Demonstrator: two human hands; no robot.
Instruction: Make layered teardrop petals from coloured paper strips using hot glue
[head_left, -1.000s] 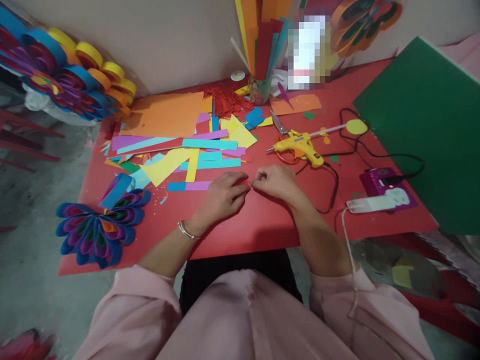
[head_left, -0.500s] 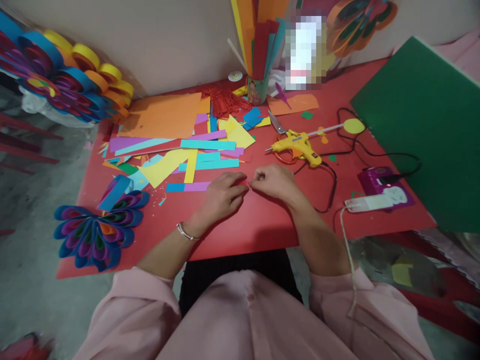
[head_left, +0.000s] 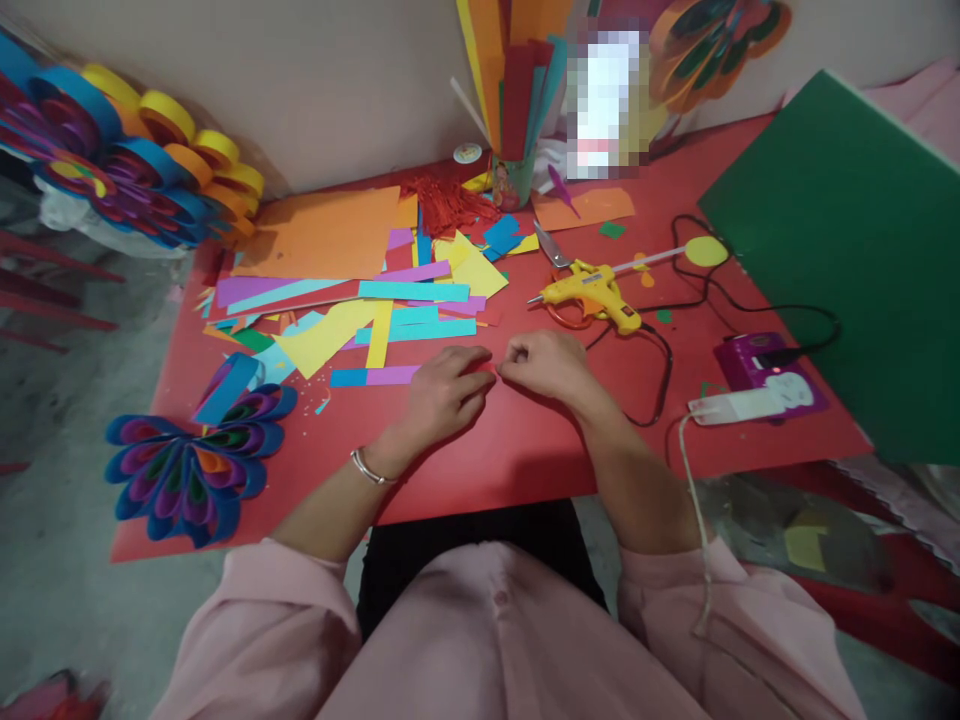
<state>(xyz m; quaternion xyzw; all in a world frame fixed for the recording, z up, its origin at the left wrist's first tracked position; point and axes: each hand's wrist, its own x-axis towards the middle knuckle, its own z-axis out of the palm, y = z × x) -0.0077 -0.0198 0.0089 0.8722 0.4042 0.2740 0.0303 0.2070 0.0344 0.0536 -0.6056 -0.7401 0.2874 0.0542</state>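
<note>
A layered paper strip (head_left: 390,376), blue and purple at its left end, lies flat near the middle of the red table. My left hand (head_left: 448,388) rests over it with curled fingers, holding it down. Right beside its fingertips, my right hand (head_left: 546,362) is closed in a pinch at the strip's right end, where a bit of red paper shows. Most of the strip's right part is hidden under my hands. Just beyond the right hand lies a yellow glue gun (head_left: 592,292) on top of scissors (head_left: 553,246), its nozzle pointing left.
Paper scraps (head_left: 330,335) and an orange sheet (head_left: 322,232) cover the back left. A looped blue and purple paper piece (head_left: 199,470) sits at the left edge. Glue gun cable runs to a purple power socket (head_left: 750,362); a green board (head_left: 832,270) leans right. A cup (head_left: 513,182) holds strips.
Both hands stay in nearly the same place on the paper strip. The whole view has shifted only very slightly.
</note>
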